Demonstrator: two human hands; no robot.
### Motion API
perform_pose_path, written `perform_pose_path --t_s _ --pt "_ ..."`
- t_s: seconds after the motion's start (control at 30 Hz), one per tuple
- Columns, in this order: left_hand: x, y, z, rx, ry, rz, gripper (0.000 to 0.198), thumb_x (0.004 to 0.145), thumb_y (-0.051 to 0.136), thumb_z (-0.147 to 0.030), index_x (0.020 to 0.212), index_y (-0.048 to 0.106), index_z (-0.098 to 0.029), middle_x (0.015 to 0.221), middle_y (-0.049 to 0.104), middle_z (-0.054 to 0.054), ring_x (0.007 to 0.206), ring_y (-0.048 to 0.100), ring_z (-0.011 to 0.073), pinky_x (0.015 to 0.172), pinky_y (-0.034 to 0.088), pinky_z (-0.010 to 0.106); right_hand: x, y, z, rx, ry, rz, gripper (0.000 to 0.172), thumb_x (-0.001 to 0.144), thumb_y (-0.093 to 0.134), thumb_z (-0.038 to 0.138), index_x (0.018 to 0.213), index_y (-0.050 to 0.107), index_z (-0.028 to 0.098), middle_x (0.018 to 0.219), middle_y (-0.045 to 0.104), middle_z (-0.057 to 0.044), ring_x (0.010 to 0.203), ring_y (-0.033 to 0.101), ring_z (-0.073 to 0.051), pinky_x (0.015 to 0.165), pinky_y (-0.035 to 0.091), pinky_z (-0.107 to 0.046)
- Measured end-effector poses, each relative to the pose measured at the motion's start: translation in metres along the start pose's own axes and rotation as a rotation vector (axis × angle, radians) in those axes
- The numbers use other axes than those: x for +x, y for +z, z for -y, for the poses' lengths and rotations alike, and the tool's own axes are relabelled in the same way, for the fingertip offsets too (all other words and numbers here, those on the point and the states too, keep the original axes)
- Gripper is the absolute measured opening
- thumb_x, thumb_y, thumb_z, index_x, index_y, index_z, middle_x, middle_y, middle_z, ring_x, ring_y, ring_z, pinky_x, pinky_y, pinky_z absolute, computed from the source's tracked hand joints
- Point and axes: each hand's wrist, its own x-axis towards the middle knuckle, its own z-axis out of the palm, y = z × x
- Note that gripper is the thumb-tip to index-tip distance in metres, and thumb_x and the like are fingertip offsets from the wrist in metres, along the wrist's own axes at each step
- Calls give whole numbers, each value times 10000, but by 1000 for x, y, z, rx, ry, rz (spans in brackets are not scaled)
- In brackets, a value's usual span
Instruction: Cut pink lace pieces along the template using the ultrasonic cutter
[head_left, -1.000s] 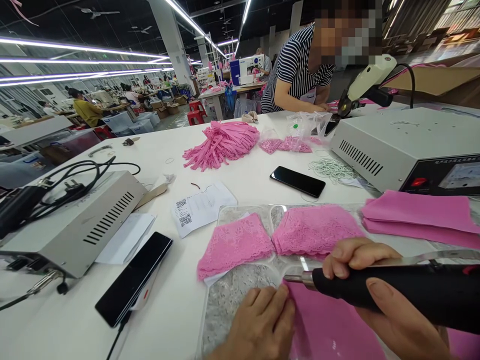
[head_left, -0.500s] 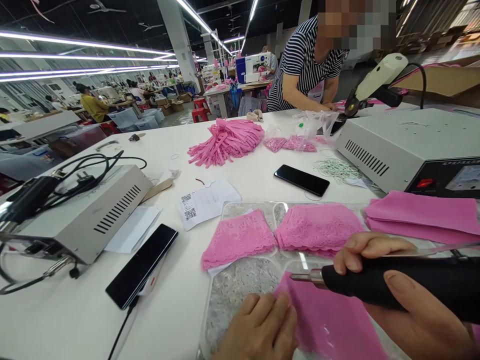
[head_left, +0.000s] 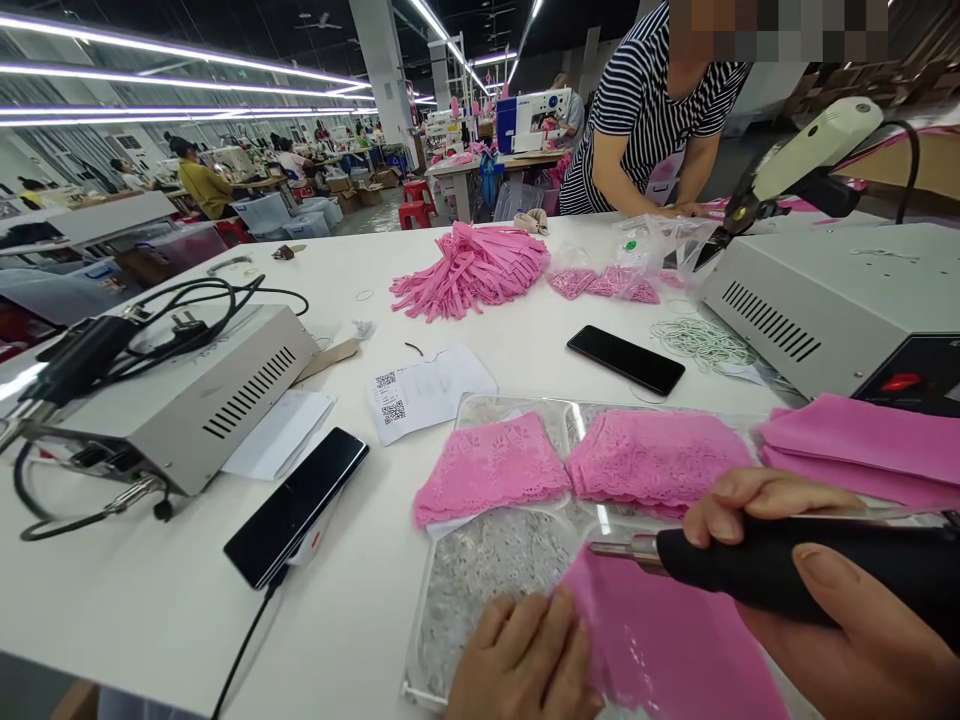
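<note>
In my right hand is a black handheld welding tool, its fingers and thumb wrapped round the body. The slim metal tip points left and lies over the upper left corner of a smooth pink fabric piece; whether it touches cannot be told. My left hand presses curled fingers onto that piece's left edge. Beneath is a clear sectioned plastic tray with a speckled grey look. Two pink lace pieces, a left one and a thicker right stack, lie along its far side.
Folded pink fabric lies at right before a grey power box. Another grey box with cables stands left. Phones, a printed paper and a pink strap pile lie around. A co-worker leans over the far side.
My view has swung slightly left and down, so the table things appear farther right. Both hands keep nearly the same place on the fabric and tool.
</note>
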Motion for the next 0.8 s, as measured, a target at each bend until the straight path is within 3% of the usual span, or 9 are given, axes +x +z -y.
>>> perform_pose_path --t_s 0.53,0.8 --pt "0 -1 -2 -28 -17 -7 409 1035 335 -245 880 691 -116 910 730 54 779 620 162 700 405 315 10 -8 3 -81 -38 120 34 783 648 265 789 645 231 815 487 -35 659 515 -166 594 559 -355" --pt "-2 1 -1 -36 -4 -19 400 1028 347 -238 872 694 -113 902 730 62 767 613 160 684 415 306 7 -18 -5 -36 -53 182 108 801 626 338 834 645 238 840 472 -51 640 510 -185 550 556 -386"
